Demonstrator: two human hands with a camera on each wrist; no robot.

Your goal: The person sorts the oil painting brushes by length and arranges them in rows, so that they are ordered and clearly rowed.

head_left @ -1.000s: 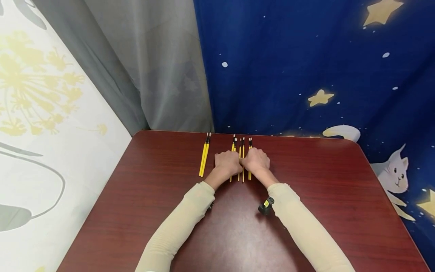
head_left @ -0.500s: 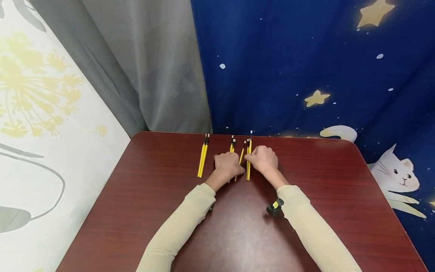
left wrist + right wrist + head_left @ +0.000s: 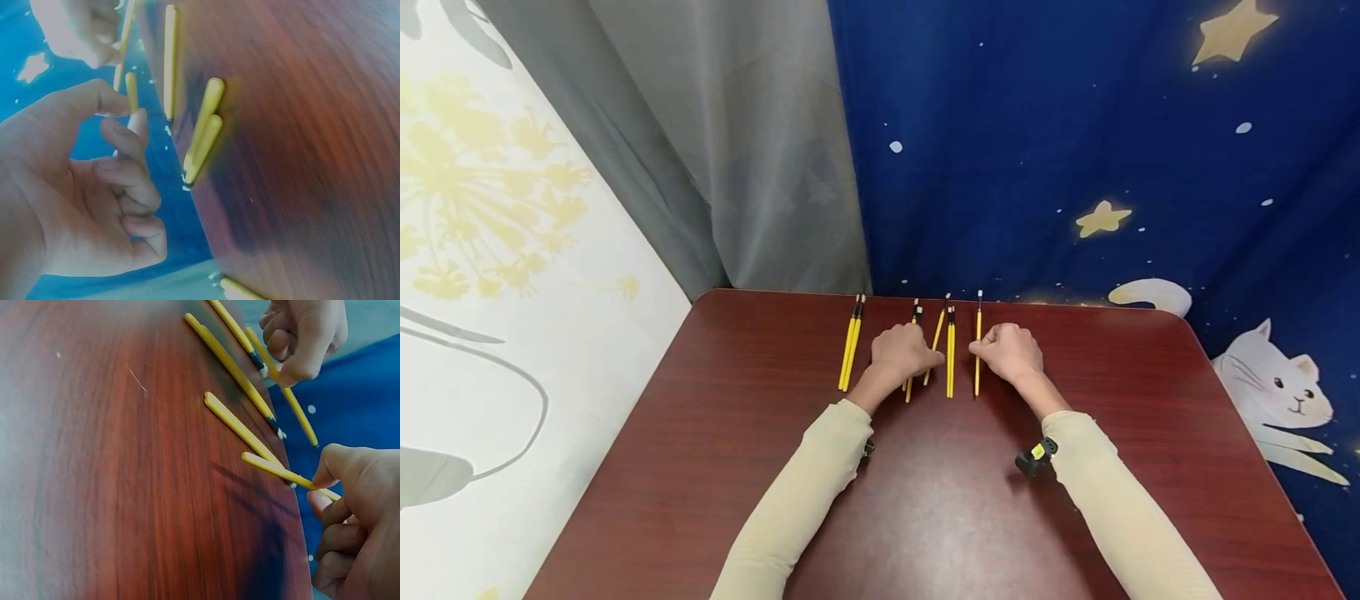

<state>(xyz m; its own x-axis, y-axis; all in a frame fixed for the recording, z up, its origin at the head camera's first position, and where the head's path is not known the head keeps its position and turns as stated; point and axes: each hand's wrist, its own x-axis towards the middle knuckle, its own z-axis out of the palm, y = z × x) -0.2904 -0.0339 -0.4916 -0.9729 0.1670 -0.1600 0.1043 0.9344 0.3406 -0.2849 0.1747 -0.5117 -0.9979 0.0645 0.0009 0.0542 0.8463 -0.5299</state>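
In the head view my left hand [image 3: 904,350] pinches a slim yellow-handled paintbrush [image 3: 938,330] between thumb and forefinger; the brush leans to the right. My right hand [image 3: 1012,350] holds another paintbrush [image 3: 978,327] nearly in line with the view, farther right. Both brushes look raised off the table, as the right wrist view shows the right hand's paintbrush [image 3: 269,464] above its shadow. Between the hands lie two paintbrushes side by side [image 3: 951,358]. Another pair of paintbrushes [image 3: 910,392] is partly hidden under my left hand.
A further pair of paintbrushes [image 3: 850,346] lies to the left on the dark red wooden table [image 3: 760,433]. Behind the table's far edge hang a grey curtain [image 3: 775,167] and a blue starry curtain [image 3: 1000,167]. A pale patterned surface [image 3: 512,292] stands at left.
My right hand has moved right, carrying a paintbrush past the middle pair. My left hand has stayed nearly in place, while its paintbrush has shifted farther from me and to the right.
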